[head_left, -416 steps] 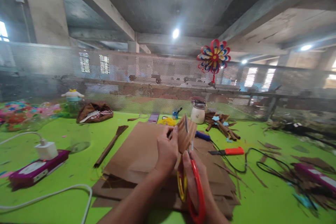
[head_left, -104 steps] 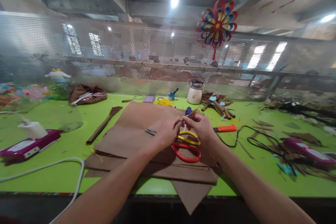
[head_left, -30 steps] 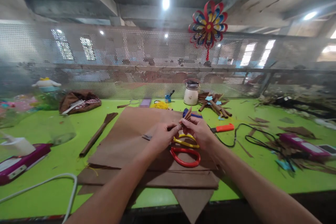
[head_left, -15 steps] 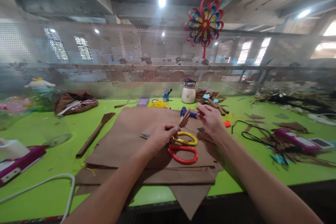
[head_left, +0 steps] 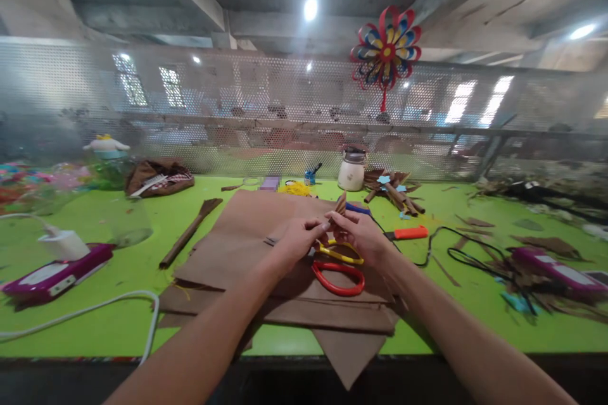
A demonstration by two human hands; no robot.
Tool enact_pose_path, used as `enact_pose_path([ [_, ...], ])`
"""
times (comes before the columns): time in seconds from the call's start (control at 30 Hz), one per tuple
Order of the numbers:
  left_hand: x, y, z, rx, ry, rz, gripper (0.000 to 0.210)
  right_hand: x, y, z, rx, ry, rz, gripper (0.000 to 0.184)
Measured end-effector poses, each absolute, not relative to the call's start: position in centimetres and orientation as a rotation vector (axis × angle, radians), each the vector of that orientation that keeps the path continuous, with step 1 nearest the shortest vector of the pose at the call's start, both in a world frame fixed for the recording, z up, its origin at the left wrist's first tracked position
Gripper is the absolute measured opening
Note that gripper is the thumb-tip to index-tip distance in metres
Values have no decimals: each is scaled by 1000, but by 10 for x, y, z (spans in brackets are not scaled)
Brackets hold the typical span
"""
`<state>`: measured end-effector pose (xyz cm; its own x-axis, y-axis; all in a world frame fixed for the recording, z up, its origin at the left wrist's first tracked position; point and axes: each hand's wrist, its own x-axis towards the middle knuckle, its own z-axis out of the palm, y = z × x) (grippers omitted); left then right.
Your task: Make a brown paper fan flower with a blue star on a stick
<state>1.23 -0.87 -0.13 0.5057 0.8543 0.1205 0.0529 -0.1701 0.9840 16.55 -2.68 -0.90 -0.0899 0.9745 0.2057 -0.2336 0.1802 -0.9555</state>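
Note:
Between my two hands stands a small pleated piece of brown paper (head_left: 341, 204), its folds pointing up. My left hand (head_left: 304, 242) pinches it low down from the left. My right hand (head_left: 361, 233) meets it from the right, fingertips closed on the same piece. Right below them lie scissors with one yellow and one red handle loop (head_left: 338, 280), their blades mostly hidden by my left hand. Under the scissors is a stack of brown paper sheets (head_left: 256, 221). Behind my right hand a blue-handled tool (head_left: 357, 208) is partly covered.
A rolled brown paper stick (head_left: 190, 233) lies left of the stack. An orange-handled knife (head_left: 411, 233) and a black cable (head_left: 451, 253) lie to the right. Further back stand a white jar (head_left: 352, 172) and a bundle of paper sticks (head_left: 394, 193). A purple power strip (head_left: 59, 275) is at left.
My right hand has come down and left to the pleated paper, which my left hand held alone before. The orange knife handle is now more exposed. The view has shifted slightly left.

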Motion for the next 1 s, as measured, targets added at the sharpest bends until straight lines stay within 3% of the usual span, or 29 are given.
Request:
enact_pose_path([
  [0.8, 13, 0, -9, 1230, 364, 988, 35, 161, -27, -15, -825, -1243, 1325, 20],
  [1.0, 13, -1, -9, 1194, 375, 963, 36, 156, -33, -14, -955, -1282, 1309, 31],
])
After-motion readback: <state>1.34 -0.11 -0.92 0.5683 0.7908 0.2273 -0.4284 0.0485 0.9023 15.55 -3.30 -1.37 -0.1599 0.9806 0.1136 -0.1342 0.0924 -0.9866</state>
